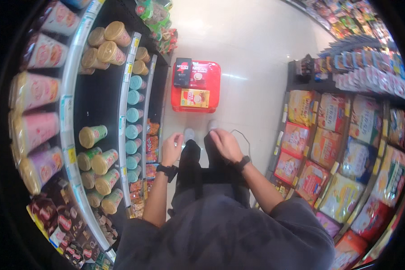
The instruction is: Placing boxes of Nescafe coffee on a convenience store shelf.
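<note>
My left hand (172, 147) hangs over the aisle floor beside the left shelves, its fingers loosely curled and nothing seen in it. Over my right thigh is my right hand (223, 141), fingers partly extended and holding nothing visible. Both wrists wear dark bands. Ahead of my feet stands a red plastic shopping basket or stool (212, 109) on the floor. On it lie a black Nescafé box (182, 78), a red Nescafé box (197, 75) and a yellow Nescafé box (194, 98). Neither hand touches them.
Left shelves hold lidded paper cups (112, 53), a row of teal-lidded cups (133, 115) and snack bags. Right shelves carry packaged foods (324, 142), with hanging packets (371, 76) farther up. A thin dark cable (248, 140) curves beside my right hand. Pale floor tiles (253, 67) run along the aisle.
</note>
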Tool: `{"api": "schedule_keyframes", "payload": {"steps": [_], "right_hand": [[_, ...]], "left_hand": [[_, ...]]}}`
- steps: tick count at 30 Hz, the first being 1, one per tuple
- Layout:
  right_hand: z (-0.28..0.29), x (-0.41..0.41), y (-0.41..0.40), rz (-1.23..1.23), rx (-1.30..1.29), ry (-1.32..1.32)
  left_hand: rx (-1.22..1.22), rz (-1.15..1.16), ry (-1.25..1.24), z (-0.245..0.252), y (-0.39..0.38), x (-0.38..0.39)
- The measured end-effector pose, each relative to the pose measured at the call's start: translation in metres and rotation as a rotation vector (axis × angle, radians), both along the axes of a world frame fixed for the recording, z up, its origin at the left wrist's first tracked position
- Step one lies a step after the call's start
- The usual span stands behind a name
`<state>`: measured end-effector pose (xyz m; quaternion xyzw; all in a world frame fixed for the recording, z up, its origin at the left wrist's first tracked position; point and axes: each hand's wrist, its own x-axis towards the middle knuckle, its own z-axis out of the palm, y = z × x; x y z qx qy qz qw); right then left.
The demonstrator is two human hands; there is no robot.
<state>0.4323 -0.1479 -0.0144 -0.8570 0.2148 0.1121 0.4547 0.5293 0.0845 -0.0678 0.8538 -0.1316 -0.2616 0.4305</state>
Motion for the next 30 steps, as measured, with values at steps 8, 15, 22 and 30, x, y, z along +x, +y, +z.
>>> {"api": "schedule_keyframes", "payload": {"steps": [8, 15, 22, 30], "right_hand": [[-0.254, 0.131, -0.071, -0.336, -0.24, -0.035], [-0.35, 0.191, -0.093, -0.69, -0.095, 0.097], [-0.344, 0.188, -0.083, -0.707, -0.153, 0.193], [-0.349, 0.187, -0.089, -0.714, -0.213, 0.187]], "left_hand": [[0.19, 0.467, -0.224, -0.22, -0.032, 0.111], [0.378, 0.409, -0.144, -0.306, -0.071, 0.196], [0.475, 0.263, -0.482, -0.339, -0.059, 0.177], [0.407, 0.407, -0.312, -0.335, -0.075, 0.165]]}}
